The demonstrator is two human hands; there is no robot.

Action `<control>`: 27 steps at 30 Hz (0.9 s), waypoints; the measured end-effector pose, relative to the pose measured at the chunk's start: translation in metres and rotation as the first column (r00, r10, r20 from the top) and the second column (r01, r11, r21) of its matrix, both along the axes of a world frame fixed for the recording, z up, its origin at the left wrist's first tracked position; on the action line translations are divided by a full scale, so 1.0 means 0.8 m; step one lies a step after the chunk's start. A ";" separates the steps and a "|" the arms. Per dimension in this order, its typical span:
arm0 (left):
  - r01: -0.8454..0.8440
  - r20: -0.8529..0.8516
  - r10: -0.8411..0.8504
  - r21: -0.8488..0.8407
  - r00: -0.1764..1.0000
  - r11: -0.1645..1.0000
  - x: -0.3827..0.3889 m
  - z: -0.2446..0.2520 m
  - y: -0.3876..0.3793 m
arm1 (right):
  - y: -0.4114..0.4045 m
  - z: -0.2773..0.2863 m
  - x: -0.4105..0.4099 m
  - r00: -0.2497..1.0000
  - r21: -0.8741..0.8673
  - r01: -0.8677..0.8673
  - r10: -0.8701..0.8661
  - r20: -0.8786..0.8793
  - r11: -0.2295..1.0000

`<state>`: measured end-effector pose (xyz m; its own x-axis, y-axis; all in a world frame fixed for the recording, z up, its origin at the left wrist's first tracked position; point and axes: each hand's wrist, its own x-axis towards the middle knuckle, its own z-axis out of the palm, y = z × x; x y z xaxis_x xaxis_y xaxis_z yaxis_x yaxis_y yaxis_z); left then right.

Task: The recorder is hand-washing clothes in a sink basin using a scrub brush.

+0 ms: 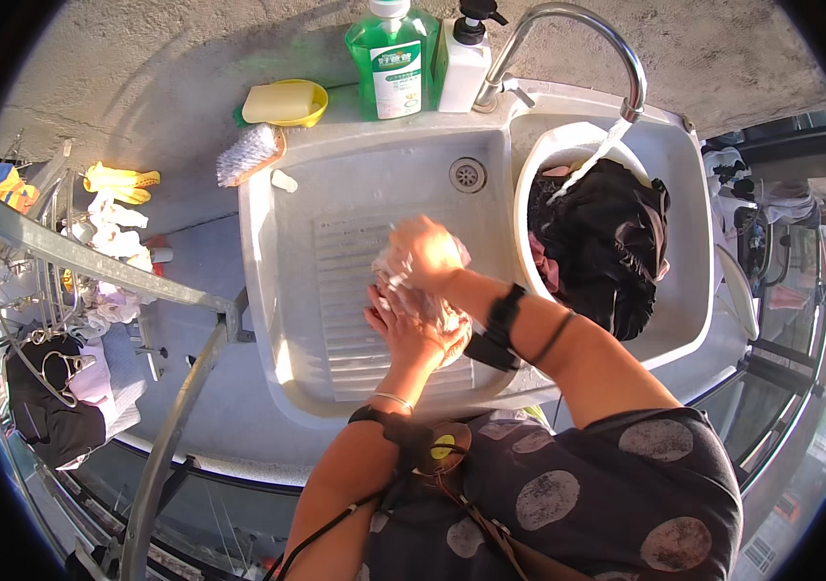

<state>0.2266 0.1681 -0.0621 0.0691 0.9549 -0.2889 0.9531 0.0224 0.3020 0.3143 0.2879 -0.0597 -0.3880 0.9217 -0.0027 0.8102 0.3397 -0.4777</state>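
Note:
Over the ribbed washboard (355, 312) of a white laundry sink, my left hand (413, 330) rests on a wet, pinkish cloth (449, 323), fingers spread at its left side. My right hand (427, 254), blurred, is closed on the upper part of the same cloth, just above my left hand. Some of the cloth is hidden beneath both hands. To the right, a white basin (523, 232) holds dark and pink clothes (602, 240). Water (591, 163) runs into it from a curved chrome faucet (573, 11).
Along the back rim stand a green liquid bottle (395, 65), a white pump bottle (465, 69) and a soap bar (279, 103) on a yellow dish. A scrub brush (249, 154) and a small white piece (283, 181) lie at the left rim. A metal rack frame (180, 407) stands left.

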 end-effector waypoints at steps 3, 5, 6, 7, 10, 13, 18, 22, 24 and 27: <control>-0.043 -0.018 0.042 -0.065 0.999 0.997 0.002 -0.002 0.008 | 0.064 -0.040 -0.016 0.957 -0.034 0.285 -0.286 -0.051 0.958; -0.044 0.010 0.045 -0.073 0.999 0.996 -0.002 0.004 0.009 | 0.065 -0.033 -0.012 0.901 0.038 0.403 -0.389 -0.193 0.914; -0.045 0.040 0.048 -0.080 0.998 0.996 -0.001 0.011 0.010 | 0.057 -0.045 0.000 0.919 0.141 0.366 -0.334 -0.208 0.920; -0.055 0.043 0.059 -0.082 0.997 0.995 -0.003 0.010 0.008 | 0.041 -0.045 0.010 0.904 0.005 0.350 -0.336 -0.265 0.937; -0.112 0.071 0.112 0.003 0.991 0.994 -0.011 -0.011 0.001 | -0.024 0.019 0.044 0.950 -0.362 0.019 -0.130 -0.285 0.932; 0.004 0.061 0.000 -0.066 0.998 0.998 -0.008 0.004 0.004 | -0.103 0.073 0.051 0.917 0.213 -0.022 0.104 -0.385 0.977; -0.013 0.041 0.008 0.123 0.999 0.992 -0.004 -0.021 0.000 | -0.012 -0.025 0.014 0.999 0.116 0.046 -0.046 -0.004 0.992; -0.030 0.065 0.021 0.144 0.998 0.989 -0.010 -0.021 0.007 | 0.035 -0.041 0.003 0.852 0.137 0.508 -0.471 -0.229 0.851; -0.028 0.196 0.004 0.121 0.981 0.992 -0.018 -0.016 0.013 | 0.026 -0.044 0.011 0.851 0.157 0.514 -0.477 -0.221 0.844; -0.484 0.874 0.389 -0.216 0.292 0.848 -0.023 0.000 0.061 | 0.001 -0.033 0.034 0.900 -0.041 0.338 -0.335 -0.279 0.940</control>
<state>0.2078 0.2166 -0.0618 -0.2031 0.9407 -0.2718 0.0180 0.2811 0.9595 0.3418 0.2885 -0.0864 -0.0384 0.9969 0.0681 0.7117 0.0751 -0.6985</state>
